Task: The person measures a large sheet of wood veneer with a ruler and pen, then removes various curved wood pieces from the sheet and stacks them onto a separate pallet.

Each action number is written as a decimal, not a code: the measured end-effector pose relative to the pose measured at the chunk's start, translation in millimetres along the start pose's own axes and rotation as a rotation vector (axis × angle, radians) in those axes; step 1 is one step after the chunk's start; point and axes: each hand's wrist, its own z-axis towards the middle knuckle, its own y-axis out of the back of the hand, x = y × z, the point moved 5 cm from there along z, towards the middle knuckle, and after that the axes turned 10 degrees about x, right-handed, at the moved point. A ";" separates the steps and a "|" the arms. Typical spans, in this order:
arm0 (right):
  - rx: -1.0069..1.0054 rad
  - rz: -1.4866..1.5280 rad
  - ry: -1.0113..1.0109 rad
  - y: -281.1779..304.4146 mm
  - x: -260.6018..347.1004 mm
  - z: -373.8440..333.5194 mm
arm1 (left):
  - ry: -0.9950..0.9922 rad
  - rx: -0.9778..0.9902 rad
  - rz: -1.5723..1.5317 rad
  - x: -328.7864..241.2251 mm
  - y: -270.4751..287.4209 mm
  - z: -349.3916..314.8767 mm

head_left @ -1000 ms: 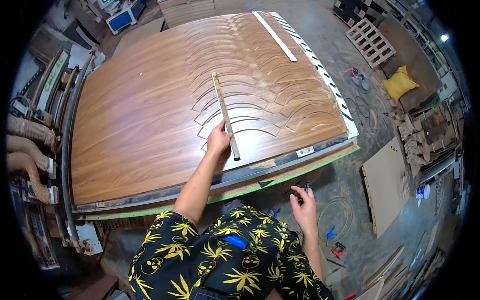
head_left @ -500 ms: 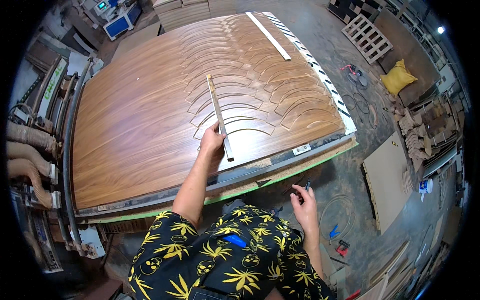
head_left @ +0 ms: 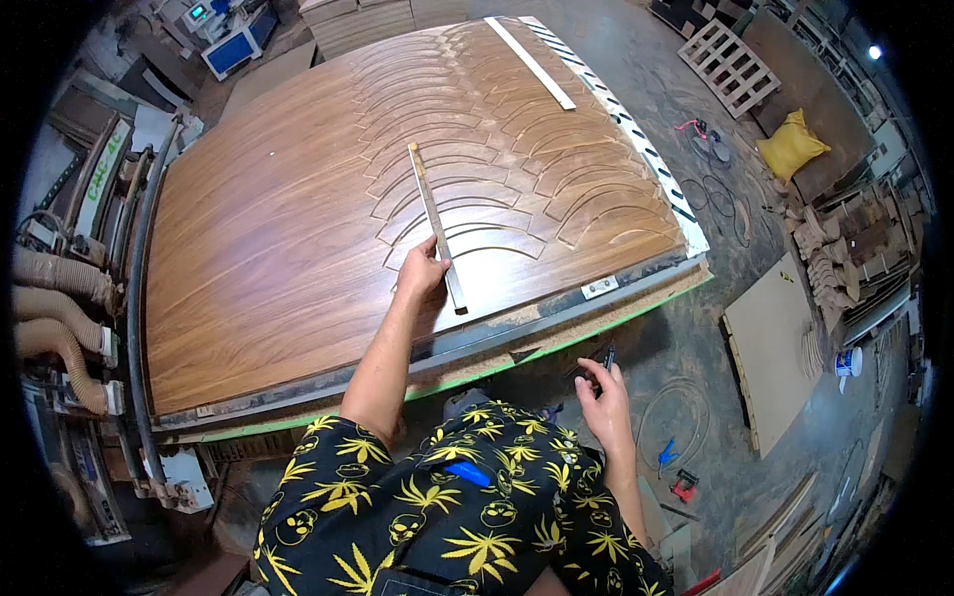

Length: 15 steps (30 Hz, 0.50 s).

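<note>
My left hand (head_left: 422, 270) is closed on a long narrow straight bar (head_left: 429, 204), with the fingers on one side and the thumb on the other. The bar lies across curved cuts in a large brown wood-grain panel (head_left: 258, 258). Out past the panel's near edge, my right hand (head_left: 602, 392) holds a slim dark pen-like tool (head_left: 609, 355) between thumb and fingers, tip upward. Its exact kind is too small to make out. Arched pieces (head_left: 467, 248) are cut in rows through the middle and right of the panel.
A white strip (head_left: 534, 66) lies on the panel's far right. Ribbed hoses (head_left: 60, 298) and a machine frame (head_left: 141, 298) flank its left side. Right of the table, the floor bears a hose coil (head_left: 674, 417), a blue air gun (head_left: 667, 454), a large board (head_left: 780, 348) and a yellow sack (head_left: 792, 145).
The view has shifted slightly. Both hands keep their grips, and the bar stays in about the same place on the panel.
</note>
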 end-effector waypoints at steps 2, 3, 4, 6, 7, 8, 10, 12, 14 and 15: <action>-0.011 -0.023 0.042 -0.1 -0.6 -0.3 | 0.020 -0.006 0.055 3.9 2.0 1.8; -0.009 -0.023 0.039 0.0 -0.2 0.0 | 0.026 -0.005 0.062 2.8 3.5 0.5; -0.009 -0.028 0.039 0.5 0.8 0.4 | 0.033 -0.005 0.069 2.4 4.8 -0.4; -0.007 -0.032 0.038 0.6 0.2 -1.0 | 0.023 -0.008 0.052 12.1 2.7 4.3; -0.006 -0.030 0.034 0.7 -1.0 -1.6 | 0.017 -0.004 0.046 11.5 2.8 4.2; -0.004 -0.027 0.031 0.7 -2.0 -2.1 | 0.010 0.001 0.039 10.7 2.7 4.1; -0.004 -0.028 0.038 1.4 -0.9 -2.7 | 0.027 0.011 0.072 10.0 3.0 4.7; -0.006 -0.028 0.042 1.6 -0.6 -3.4 | 0.044 0.025 0.106 2.1 4.0 1.3; -0.002 -0.016 0.039 1.6 -0.8 -3.8 | 0.093 0.044 0.160 -3.4 4.7 -2.0; -0.002 -0.015 0.040 1.3 -0.6 -4.2 | 0.093 0.043 0.161 -2.9 5.1 -2.1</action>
